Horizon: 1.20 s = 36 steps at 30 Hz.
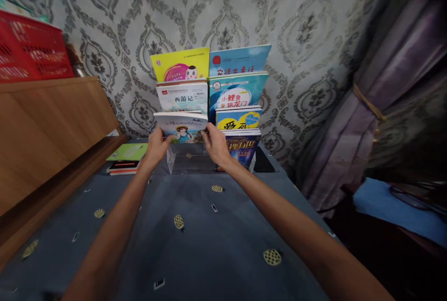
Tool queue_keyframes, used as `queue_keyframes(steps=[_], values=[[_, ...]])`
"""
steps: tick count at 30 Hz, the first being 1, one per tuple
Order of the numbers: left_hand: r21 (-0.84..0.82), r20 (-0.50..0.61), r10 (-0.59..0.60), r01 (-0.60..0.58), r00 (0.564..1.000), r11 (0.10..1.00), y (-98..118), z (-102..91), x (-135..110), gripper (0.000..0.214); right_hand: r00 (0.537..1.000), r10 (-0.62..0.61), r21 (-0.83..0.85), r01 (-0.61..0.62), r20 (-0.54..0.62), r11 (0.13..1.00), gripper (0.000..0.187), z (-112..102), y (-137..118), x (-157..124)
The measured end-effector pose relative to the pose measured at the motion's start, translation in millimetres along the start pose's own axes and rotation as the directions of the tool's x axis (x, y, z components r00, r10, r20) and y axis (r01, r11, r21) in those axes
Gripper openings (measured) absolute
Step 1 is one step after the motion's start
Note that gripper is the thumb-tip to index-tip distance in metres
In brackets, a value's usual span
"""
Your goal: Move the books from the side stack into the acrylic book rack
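As hands [156, 146] clasp book [181, 129], starry book [241, 145] crowds right.

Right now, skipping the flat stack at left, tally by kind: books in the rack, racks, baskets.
Held book, in left hand and right hand: 1
Other standing books: 6
Clear rack: 1
Red basket: 1
Total: 9

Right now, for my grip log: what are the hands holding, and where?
One book, front left on the rack: left hand at its left edge, right hand at its right edge.
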State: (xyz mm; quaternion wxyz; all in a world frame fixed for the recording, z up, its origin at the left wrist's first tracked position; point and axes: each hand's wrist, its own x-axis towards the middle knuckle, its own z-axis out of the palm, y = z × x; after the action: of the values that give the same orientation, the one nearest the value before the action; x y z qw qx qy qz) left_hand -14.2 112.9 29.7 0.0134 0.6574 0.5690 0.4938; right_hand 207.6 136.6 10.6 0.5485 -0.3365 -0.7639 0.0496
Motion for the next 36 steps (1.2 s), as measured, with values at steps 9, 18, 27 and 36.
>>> queue_keyframes(steps=[9, 18, 27, 36], values=[[0.216, 0.021, 0.082, -0.084, 0.996, 0.973, -21, 10.1, -1, 0.015, 0.998, 0.03, -0.113, -0.024, 0.058, 0.993, 0.012, 5, 5, -1], [0.347, 0.017, 0.063, -0.065, 0.998, 0.936, -18, 16.5, -7, 0.023, 0.979, 0.159, -0.31, -0.112, 0.128, 0.944, 0.036, 9, -4, -1], [0.408, 0.031, 0.044, -0.053, 0.999, 0.911, -22, 20.3, -8, 0.014, 0.941, 0.291, -0.268, -0.24, 0.171, 0.933, 0.059, 22, -9, -15], [0.378, 0.007, 0.047, -0.046, 0.999, 0.925, -29, 24.9, 4, 0.029, 0.927, 0.33, -0.239, -0.285, 0.178, 0.928, 0.052, 29, -4, -11]])
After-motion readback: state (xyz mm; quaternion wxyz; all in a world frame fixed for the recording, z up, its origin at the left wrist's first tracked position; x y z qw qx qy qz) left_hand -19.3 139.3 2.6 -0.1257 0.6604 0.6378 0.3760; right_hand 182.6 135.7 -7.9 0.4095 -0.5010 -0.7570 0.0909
